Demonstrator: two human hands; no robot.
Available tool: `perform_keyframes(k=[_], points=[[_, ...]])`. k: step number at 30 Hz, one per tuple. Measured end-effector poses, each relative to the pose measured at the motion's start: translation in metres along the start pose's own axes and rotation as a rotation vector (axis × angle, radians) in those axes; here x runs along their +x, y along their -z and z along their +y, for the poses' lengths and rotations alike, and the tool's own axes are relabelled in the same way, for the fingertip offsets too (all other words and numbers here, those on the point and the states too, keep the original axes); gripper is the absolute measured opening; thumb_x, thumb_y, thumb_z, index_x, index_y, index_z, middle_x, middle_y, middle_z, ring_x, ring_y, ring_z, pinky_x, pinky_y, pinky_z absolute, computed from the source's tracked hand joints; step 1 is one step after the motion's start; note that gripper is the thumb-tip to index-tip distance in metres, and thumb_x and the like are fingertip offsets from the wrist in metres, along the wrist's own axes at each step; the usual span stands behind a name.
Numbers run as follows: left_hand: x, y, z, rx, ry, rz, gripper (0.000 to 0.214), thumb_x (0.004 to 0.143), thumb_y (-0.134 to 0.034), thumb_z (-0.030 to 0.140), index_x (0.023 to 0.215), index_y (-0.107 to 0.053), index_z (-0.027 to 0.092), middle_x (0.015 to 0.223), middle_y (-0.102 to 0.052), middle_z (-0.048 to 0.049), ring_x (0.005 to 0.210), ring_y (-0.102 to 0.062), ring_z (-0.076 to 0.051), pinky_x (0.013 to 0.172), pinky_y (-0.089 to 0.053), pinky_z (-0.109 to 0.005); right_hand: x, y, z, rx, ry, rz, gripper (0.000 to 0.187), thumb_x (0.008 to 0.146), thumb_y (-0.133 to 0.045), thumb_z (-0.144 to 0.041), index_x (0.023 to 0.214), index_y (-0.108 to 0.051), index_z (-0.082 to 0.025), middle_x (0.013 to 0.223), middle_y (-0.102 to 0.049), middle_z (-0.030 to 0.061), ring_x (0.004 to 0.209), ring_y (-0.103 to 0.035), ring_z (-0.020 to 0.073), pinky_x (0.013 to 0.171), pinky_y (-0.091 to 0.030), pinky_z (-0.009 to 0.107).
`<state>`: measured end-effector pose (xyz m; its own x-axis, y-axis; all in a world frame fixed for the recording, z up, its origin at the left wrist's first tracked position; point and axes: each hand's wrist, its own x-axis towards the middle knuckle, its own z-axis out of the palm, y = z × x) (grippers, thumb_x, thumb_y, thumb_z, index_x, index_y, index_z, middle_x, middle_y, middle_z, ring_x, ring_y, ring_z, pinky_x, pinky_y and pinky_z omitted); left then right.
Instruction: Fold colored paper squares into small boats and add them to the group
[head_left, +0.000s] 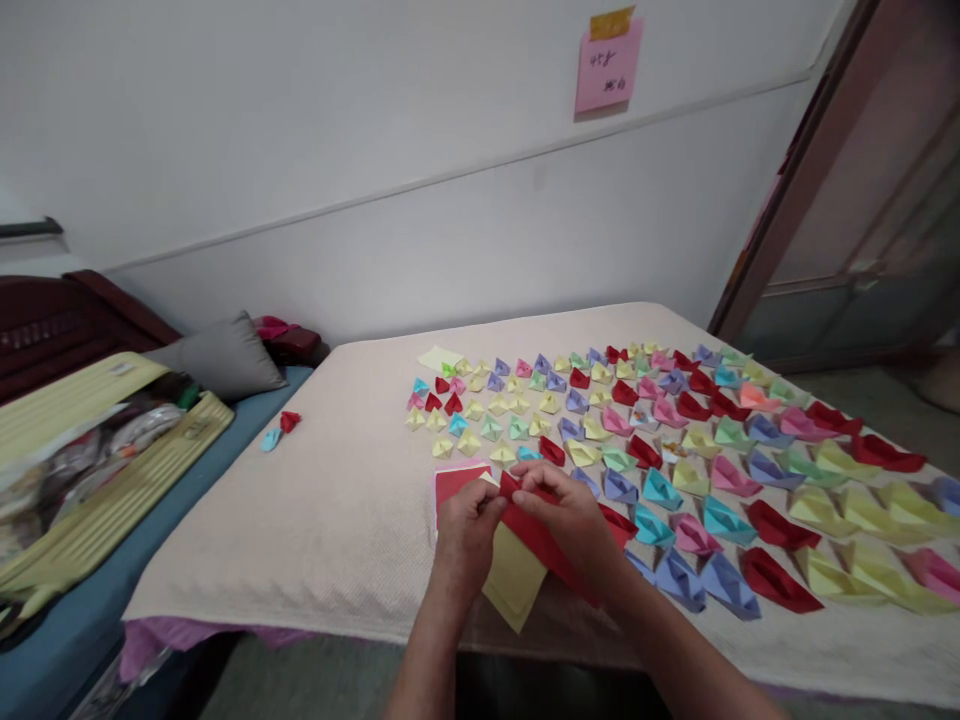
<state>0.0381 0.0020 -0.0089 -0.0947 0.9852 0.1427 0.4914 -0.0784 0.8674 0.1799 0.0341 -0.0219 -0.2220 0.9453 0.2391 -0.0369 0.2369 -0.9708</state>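
Near the front edge of the table, both hands meet over a piece of red paper (508, 487) that shows folded between the fingertips. My left hand (466, 525) is closed in a pinch at its left side. My right hand (559, 500) pinches the same paper from the right, with its fingers curled. Under my right hand slants a larger red sheet (546, 548); whether it is one piece with the pinched part, I cannot tell. Yellow sheets (517, 578) lie below the hands. Behind my left hand is a stack with a red sheet (454, 484) on top.
Rows of folded paper boats (664, 488) in many colours cover the table's right side. A small blue piece (271, 439) and a red one (290, 421) lie far left on the cream tablecloth (330, 520). A pink note (609, 68) is taped to the wall.
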Motion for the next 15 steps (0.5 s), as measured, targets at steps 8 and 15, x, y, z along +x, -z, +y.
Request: perform_keyframes(k=[8,15], points=[[0.0017,0.0008,-0.0034,-0.004,-0.011,-0.019,0.015,0.077,-0.052,0.022,0.063,-0.052,0.016,0.058,-0.043,0.0046,0.057,-0.037,-0.01,0.054,-0.027,-0.023,0.0028,0.0054,-0.0016,0.087,-0.066,-0.046,0.01,0.07,-0.065,-0.023,0.063,-0.058,-0.02,0.098,-0.064,0.0065,0.095,-0.057,0.0241,0.086,-0.04,0.036],[-0.0001,0.0024,-0.0009,-0.02,-0.013,-0.009,0.015,0.077,-0.053,0.022,0.064,-0.053,0.016,0.057,-0.043,0.0049,0.057,-0.038,-0.01,0.054,-0.027,-0.022,0.0018,0.0051,-0.0029,0.14,-0.082,-0.078,0.014,0.067,-0.069,-0.024,0.059,-0.057,-0.019,0.101,-0.063,0.0069,0.096,-0.056,0.0245,0.086,-0.04,0.036]])
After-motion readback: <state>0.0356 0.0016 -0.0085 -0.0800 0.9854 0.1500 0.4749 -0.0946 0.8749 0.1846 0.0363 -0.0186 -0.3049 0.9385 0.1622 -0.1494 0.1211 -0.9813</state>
